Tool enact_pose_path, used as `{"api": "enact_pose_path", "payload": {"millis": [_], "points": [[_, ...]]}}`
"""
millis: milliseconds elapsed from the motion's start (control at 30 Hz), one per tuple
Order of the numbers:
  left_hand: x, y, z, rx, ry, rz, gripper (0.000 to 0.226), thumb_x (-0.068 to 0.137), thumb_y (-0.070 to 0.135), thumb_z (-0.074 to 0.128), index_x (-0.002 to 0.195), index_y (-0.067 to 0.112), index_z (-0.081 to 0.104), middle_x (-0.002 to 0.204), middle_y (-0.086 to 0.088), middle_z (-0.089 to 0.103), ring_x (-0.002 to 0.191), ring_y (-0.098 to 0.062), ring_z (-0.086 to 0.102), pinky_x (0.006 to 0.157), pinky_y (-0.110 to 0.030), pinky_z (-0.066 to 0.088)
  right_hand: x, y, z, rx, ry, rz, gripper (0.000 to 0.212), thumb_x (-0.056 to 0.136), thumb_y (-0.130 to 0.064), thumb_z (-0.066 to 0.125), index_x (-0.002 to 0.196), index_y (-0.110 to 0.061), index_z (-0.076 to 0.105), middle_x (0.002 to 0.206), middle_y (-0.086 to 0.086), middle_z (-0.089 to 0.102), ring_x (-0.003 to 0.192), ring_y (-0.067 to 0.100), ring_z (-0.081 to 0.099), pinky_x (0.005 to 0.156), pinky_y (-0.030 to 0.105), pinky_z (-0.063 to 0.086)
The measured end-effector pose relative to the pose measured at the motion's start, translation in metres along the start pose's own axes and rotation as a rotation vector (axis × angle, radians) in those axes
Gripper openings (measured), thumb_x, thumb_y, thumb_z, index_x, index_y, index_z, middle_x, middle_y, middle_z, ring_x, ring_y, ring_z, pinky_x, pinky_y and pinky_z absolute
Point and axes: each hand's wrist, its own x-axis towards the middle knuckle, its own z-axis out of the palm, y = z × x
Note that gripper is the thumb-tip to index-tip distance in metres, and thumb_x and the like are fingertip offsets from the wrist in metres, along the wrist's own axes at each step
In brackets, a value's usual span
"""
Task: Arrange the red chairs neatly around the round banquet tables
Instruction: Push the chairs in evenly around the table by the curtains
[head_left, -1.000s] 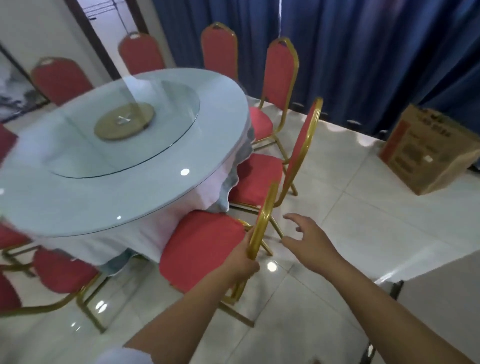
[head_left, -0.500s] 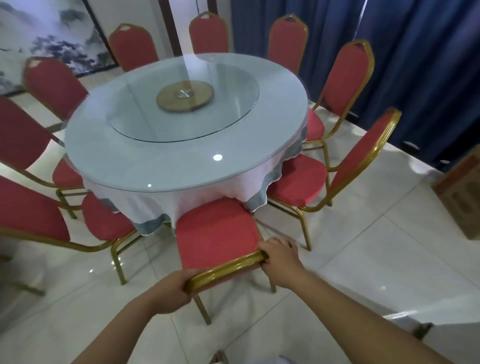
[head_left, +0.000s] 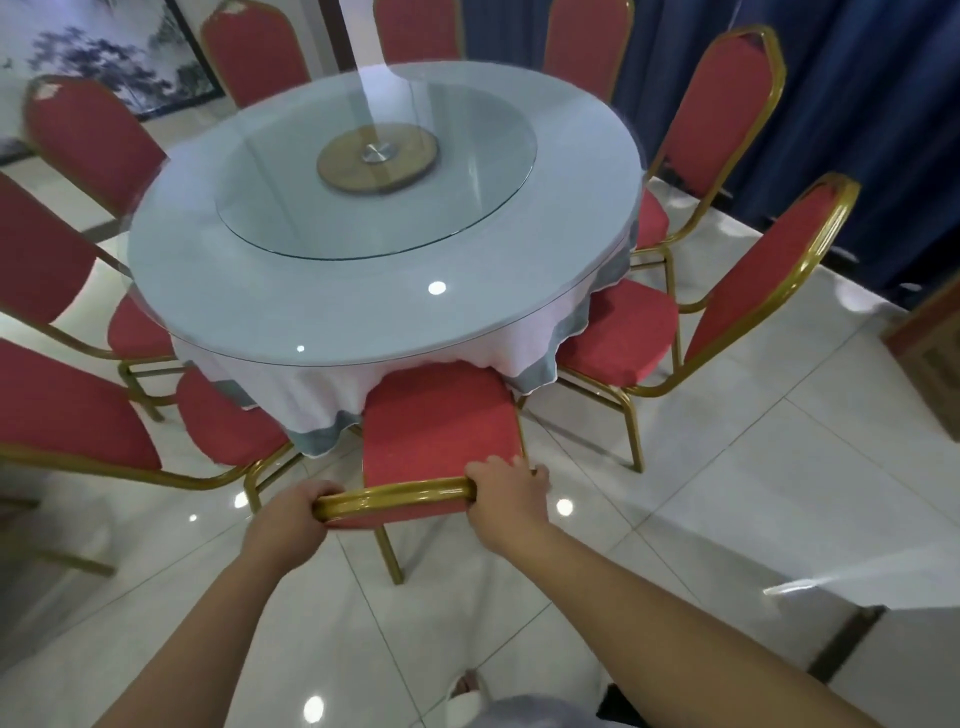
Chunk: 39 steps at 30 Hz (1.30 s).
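Note:
A round banquet table (head_left: 363, 317) with a white cloth and a glass turntable fills the middle. Directly in front of me stands a red chair (head_left: 439, 426) with a gold frame, its seat front tucked under the cloth's edge. My left hand (head_left: 291, 519) grips the left end of its gold top rail. My right hand (head_left: 506, 493) grips the right end of the same rail. Several other red chairs ring the table, among them one at the near right (head_left: 618, 338) and one at the near left (head_left: 228, 426).
Dark blue curtains (head_left: 857, 104) hang behind the right-hand chairs. A brown cardboard box (head_left: 930, 353) sits on the white tiled floor at the right edge. A grey surface edge (head_left: 909, 649) juts in at the lower right. A painting (head_left: 104, 57) hangs at the far left.
My right hand came off the air and took the chair's top rail beside my left. The chair now faces the table squarely and sits closer under the cloth; my view swung left.

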Motion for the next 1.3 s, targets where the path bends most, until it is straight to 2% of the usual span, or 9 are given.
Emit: {"api": "enact_pose_path", "payload": {"millis": [133, 233, 333, 433, 567, 700, 833, 1067, 1300], "points": [[-0.003, 0.011, 0.005, 0.037, 0.033, -0.078, 0.041, 0.085, -0.003, 0.056, 0.101, 0.034, 0.065, 0.085, 0.007, 0.063, 0.075, -0.011, 0.057, 0.060, -0.024, 0.042, 0.010, 0.034, 0.009, 0.126, -0.028, -0.046, 0.028, 0.085, -0.004, 0.049, 0.096, -0.028, 0.058, 0.094, -0.009, 0.048, 0.108, 0.023, 0.045, 0.111, 0.055, 0.023], [-0.006, 0.018, 0.010, 0.022, 0.142, -0.146, 0.042, 0.082, -0.006, 0.055, 0.093, 0.033, 0.066, 0.090, 0.001, 0.069, 0.077, -0.015, 0.059, 0.067, -0.032, 0.048, 0.019, 0.056, 0.004, 0.184, -0.068, -0.079, 0.030, 0.089, -0.006, 0.049, 0.101, -0.029, 0.063, 0.096, -0.008, 0.053, 0.106, 0.023, 0.047, 0.107, 0.052, 0.031], [-0.006, 0.022, 0.013, 0.037, 0.178, -0.196, 0.039, 0.082, -0.008, 0.055, 0.101, 0.022, 0.071, 0.094, -0.003, 0.069, 0.080, -0.019, 0.059, 0.069, -0.030, 0.045, 0.024, 0.064, -0.002, 0.178, -0.102, -0.146, 0.027, 0.091, -0.011, 0.051, 0.104, -0.029, 0.066, 0.103, -0.007, 0.062, 0.103, 0.025, 0.052, 0.102, 0.049, 0.038], [0.001, 0.025, 0.015, 0.073, 0.151, -0.203, 0.043, 0.081, -0.010, 0.056, 0.108, 0.018, 0.073, 0.095, -0.005, 0.069, 0.083, -0.023, 0.060, 0.074, -0.034, 0.048, 0.033, 0.071, -0.011, 0.181, -0.132, -0.173, 0.023, 0.090, -0.012, 0.053, 0.097, -0.028, 0.068, 0.096, -0.006, 0.064, 0.095, 0.026, 0.057, 0.097, 0.050, 0.042], [0.009, 0.050, 0.015, 0.095, 0.147, -0.227, 0.039, 0.083, -0.009, 0.056, 0.110, 0.016, 0.072, 0.097, -0.009, 0.069, 0.082, -0.023, 0.058, 0.075, -0.037, 0.049, 0.050, 0.088, -0.027, 0.166, -0.141, -0.172, 0.023, 0.087, -0.009, 0.051, 0.093, -0.025, 0.067, 0.090, -0.003, 0.064, 0.097, 0.030, 0.060, 0.096, 0.048, 0.044], [0.014, 0.077, 0.019, 0.073, 0.142, -0.236, 0.037, 0.085, -0.006, 0.058, 0.111, 0.015, 0.071, 0.088, -0.002, 0.064, 0.081, -0.021, 0.056, 0.077, -0.036, 0.047, 0.057, 0.109, -0.041, 0.161, -0.111, -0.174, 0.026, 0.088, -0.007, 0.051, 0.093, -0.025, 0.068, 0.084, -0.005, 0.059, 0.094, 0.028, 0.059, 0.097, 0.047, 0.045], [0.014, 0.093, 0.021, 0.070, 0.151, -0.237, 0.038, 0.084, -0.007, 0.059, 0.114, 0.013, 0.070, 0.091, -0.007, 0.066, 0.082, -0.021, 0.056, 0.076, -0.032, 0.044, 0.056, 0.122, -0.044, 0.204, -0.084, -0.170, 0.026, 0.089, -0.006, 0.048, 0.088, -0.024, 0.067, 0.077, -0.007, 0.053, 0.085, 0.024, 0.051, 0.096, 0.046, 0.045], [0.011, 0.089, 0.017, 0.078, 0.093, -0.230, 0.032, 0.087, -0.003, 0.056, 0.107, 0.017, 0.071, 0.086, -0.001, 0.066, 0.078, -0.018, 0.059, 0.072, -0.027, 0.044, 0.053, 0.113, -0.042, 0.177, -0.092, -0.154, 0.026, 0.089, -0.007, 0.048, 0.087, -0.025, 0.066, 0.082, -0.006, 0.058, 0.086, 0.023, 0.053, 0.088, 0.041, 0.046], [0.019, 0.076, 0.019, 0.038, 0.086, -0.221, 0.034, 0.085, -0.005, 0.056, 0.100, 0.022, 0.070, 0.081, 0.000, 0.066, 0.072, -0.015, 0.060, 0.062, -0.024, 0.042, 0.055, 0.108, -0.041, 0.202, -0.122, -0.115, 0.031, 0.086, -0.006, 0.046, 0.090, -0.027, 0.069, 0.090, -0.005, 0.064, 0.095, 0.027, 0.057, 0.092, 0.041, 0.045]]}}
